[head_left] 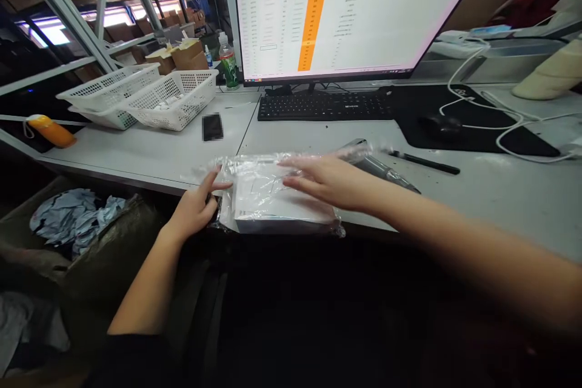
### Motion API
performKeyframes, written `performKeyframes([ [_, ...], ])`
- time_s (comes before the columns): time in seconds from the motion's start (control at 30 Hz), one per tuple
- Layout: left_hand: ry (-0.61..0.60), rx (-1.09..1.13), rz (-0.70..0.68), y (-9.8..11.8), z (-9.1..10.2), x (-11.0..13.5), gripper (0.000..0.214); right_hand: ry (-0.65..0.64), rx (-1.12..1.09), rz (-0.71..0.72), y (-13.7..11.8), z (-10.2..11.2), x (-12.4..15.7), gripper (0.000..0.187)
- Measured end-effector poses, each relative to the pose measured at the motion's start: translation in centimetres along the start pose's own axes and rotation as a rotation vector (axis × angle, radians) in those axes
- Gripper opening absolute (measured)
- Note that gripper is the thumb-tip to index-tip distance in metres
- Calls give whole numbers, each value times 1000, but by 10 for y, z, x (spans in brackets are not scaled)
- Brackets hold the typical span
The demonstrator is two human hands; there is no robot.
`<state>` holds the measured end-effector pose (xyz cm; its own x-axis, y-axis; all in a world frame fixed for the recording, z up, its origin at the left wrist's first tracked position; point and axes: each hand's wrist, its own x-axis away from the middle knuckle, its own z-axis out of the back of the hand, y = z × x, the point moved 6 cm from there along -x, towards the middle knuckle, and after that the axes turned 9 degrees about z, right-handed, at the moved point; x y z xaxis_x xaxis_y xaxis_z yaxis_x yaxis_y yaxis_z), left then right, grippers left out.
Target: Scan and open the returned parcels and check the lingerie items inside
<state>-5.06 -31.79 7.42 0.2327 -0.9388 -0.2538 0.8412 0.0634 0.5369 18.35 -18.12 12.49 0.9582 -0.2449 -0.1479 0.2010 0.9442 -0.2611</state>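
Note:
A white box (pixel 277 200) lies at the table's front edge inside a clear plastic bag (pixel 230 165), whose loose film bunches around its sides. My right hand (pixel 327 179) rests on top of the bagged box, fingers stretched out and spread. At the bag's left side is my left hand (pixel 195 206), its thumb and forefinger apart against the film and its other fingers curled and partly hidden. Right behind my right hand, a grey plastic-wrapped item (pixel 379 168) lies on the table, partly covered by my wrist.
Behind are a keyboard (pixel 318 107), a monitor (pixel 282 18) and a mouse (pixel 443 125) on a black mat. A black pen-like stick (pixel 427 162) lies right. White baskets (pixel 182 100), a bottle (pixel 228 63) and an orange flask (pixel 51 131) stand left. Below is a cloth-filled bin (pixel 104 248).

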Motion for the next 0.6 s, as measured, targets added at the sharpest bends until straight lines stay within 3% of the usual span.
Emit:
performKeyframes([
  [0.13, -113, 121, 104, 20, 13, -28, 87, -158, -29, -219, 31, -4, -30, 64],
  [0.2, -160, 151, 183, 20, 7, -46, 86, -210, -144, -267, 42, -13, -40, 52],
  [0.27, -228, 189, 256, 14, -3, -62, 83, -139, -274, -295, 51, -17, -47, 39],
  [0.37, -274, 306, 308, 0, -12, -74, 83, 129, -417, -342, 65, -16, -48, 30],
  [0.5, -30, 492, 293, -25, -1, -61, 86, 632, -511, -417, 86, 9, -33, 34],
  [0.6, 17, 484, 312, -38, -6, -42, 84, 835, -271, -274, 83, 48, -28, 30],
])
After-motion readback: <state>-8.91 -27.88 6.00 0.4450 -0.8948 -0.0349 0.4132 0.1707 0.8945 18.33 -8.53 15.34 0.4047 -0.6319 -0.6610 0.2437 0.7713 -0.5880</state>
